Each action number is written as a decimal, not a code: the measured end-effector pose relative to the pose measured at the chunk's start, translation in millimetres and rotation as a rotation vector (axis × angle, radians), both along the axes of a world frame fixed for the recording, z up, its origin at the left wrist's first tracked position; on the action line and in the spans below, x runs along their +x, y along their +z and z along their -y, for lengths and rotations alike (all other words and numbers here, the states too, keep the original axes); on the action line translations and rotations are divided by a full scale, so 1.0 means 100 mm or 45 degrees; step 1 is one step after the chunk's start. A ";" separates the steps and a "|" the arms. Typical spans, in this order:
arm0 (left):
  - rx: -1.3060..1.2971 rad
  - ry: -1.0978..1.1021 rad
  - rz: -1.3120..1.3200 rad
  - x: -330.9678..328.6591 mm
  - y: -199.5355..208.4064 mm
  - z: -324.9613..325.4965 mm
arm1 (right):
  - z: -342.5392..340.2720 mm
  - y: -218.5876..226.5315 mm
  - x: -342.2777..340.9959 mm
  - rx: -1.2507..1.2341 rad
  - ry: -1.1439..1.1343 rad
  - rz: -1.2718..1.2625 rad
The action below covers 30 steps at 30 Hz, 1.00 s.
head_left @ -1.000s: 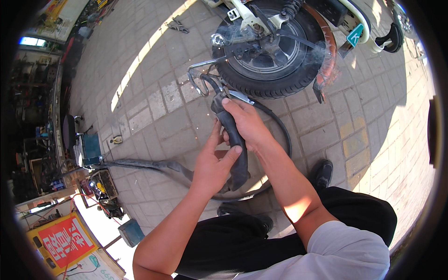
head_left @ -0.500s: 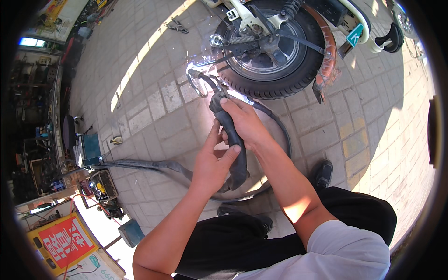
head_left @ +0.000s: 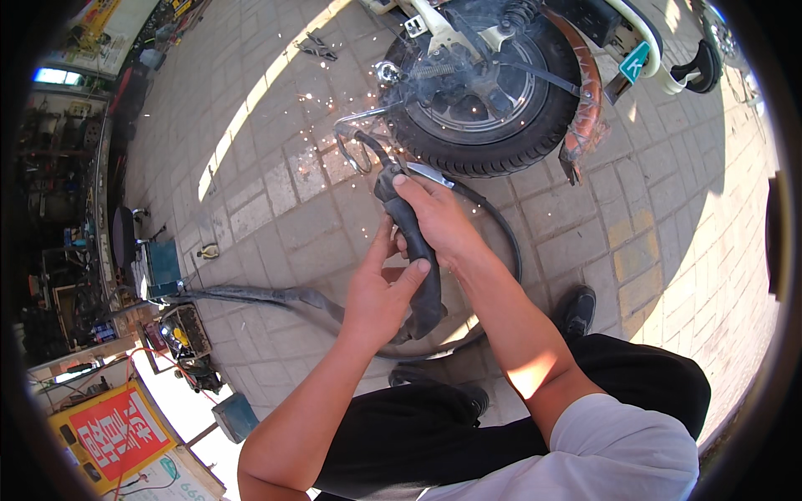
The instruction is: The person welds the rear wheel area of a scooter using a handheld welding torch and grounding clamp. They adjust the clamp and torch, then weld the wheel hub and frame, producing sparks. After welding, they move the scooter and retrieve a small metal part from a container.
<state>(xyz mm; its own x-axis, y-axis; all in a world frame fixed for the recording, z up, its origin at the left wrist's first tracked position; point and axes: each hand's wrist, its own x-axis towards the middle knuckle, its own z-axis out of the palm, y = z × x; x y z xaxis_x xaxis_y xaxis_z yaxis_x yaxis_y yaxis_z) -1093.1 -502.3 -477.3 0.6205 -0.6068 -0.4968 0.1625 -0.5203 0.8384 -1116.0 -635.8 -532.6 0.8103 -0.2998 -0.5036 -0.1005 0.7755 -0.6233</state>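
With both hands I hold a black welding torch (head_left: 428, 292), its curved neck pointing away from me. My right hand (head_left: 441, 221) is closed around the upper handle, thumb on top near the neck. Lower down, my left hand (head_left: 378, 292) grips the handle from the left side. The torch tip is close to a bent metal stand (head_left: 368, 114) that juts left from the wheel hub of a scooter. Orange sparks fly around the tip, and smoke drifts over the wheel; whether the tip touches the metal cannot be made out. Behind it is the black tyre (head_left: 476, 165).
A thick black cable (head_left: 251, 294) runs from the torch to a teal box (head_left: 161, 265) at left and loops on the paving. Pliers (head_left: 317, 48) lie at the far left of the wheel. My shoe (head_left: 576, 311) is at right. A cluttered shelf lines the left side.
The bright white-violet arc at the torch tip has gone out. Orange sparks are now scattered more widely, with smoke over the wheel. My hands and the torch have barely moved.
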 end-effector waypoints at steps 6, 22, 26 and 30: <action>0.071 -0.021 -0.054 -0.01 -0.01 0.00 | -0.01 -0.05 -0.06 0.048 -0.011 -0.044; 0.037 -0.025 -0.027 -0.01 -0.02 0.05 | 0.04 -0.10 -0.03 0.060 0.005 -0.014; 0.053 -0.007 -0.029 -0.02 -0.02 0.04 | 0.03 -0.13 -0.03 0.077 0.023 0.015; 0.050 -0.003 -0.037 -0.02 -0.02 0.04 | 0.03 -0.11 -0.03 0.068 0.005 -0.010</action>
